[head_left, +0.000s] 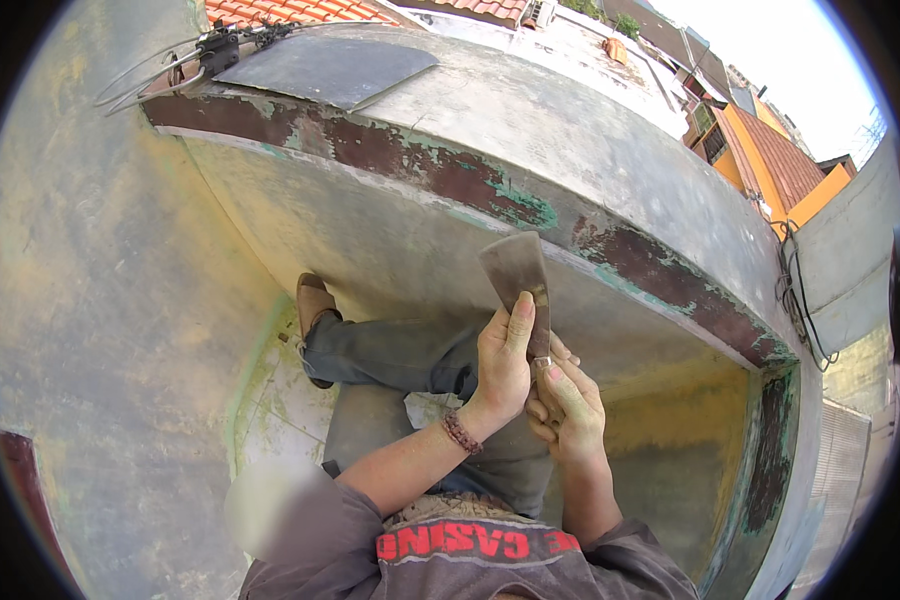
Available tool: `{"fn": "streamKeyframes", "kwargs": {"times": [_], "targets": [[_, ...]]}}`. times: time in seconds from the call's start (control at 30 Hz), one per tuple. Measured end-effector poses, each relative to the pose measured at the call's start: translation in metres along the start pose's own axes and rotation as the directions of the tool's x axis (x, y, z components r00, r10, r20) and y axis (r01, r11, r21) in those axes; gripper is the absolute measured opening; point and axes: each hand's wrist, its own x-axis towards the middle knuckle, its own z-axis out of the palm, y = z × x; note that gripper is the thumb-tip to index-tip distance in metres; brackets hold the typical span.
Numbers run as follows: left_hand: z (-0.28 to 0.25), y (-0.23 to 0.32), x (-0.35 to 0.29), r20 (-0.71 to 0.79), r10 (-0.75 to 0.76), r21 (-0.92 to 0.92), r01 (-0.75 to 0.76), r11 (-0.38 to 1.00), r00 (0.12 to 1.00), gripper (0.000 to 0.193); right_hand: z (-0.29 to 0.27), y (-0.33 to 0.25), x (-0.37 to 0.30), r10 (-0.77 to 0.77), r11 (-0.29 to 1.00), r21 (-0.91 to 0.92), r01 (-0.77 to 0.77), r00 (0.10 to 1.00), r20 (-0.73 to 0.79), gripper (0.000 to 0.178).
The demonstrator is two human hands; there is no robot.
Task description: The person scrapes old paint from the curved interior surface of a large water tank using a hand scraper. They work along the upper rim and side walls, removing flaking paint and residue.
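Note:
A paint scraper (515,262) with a broad, flared, dull grey-brown blade points up and away in front of me. My left hand (503,365) is closed on the lower part of the blade, its thumb lying along the metal. My right hand (576,408) wraps round the handle just below a small pale collar. Most of the handle is hidden by the fingers. Beyond the scraper runs a band of flaking dark-brown and green paint (430,172) along the wall edge; the blade looks apart from it.
A grey sheet (330,70) lies on the ledge beside a black bracket with cables (220,48). More dark cables (798,295) hang at the right. Below, my sandalled foot (316,300) stands on stained pale tiles (280,410). Tiled roofs (770,150) show past the ledge.

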Motion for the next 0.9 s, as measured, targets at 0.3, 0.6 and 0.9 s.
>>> {"fn": "streamKeyframes", "kwargs": {"times": [0.3,0.6,0.9], "targets": [[-0.004,0.003,0.000,-0.026,-0.037,0.000,0.037,0.999,0.999,0.038,0.010,-0.001,-0.001,-0.028,1.000,0.005,0.028,0.999,-0.020,0.046],[-0.004,0.009,0.005,-0.023,0.040,-0.002,-0.040,0.999,0.999,0.038,0.015,0.001,0.008,-0.078,0.997,-0.022,0.078,0.997,-0.007,0.047],[-0.008,0.019,0.008,-0.030,0.061,0.040,-0.059,0.997,0.998,0.038,0.024,0.001,0.015,-0.040,0.999,0.008,0.041,0.999,-0.036,0.048]]}}
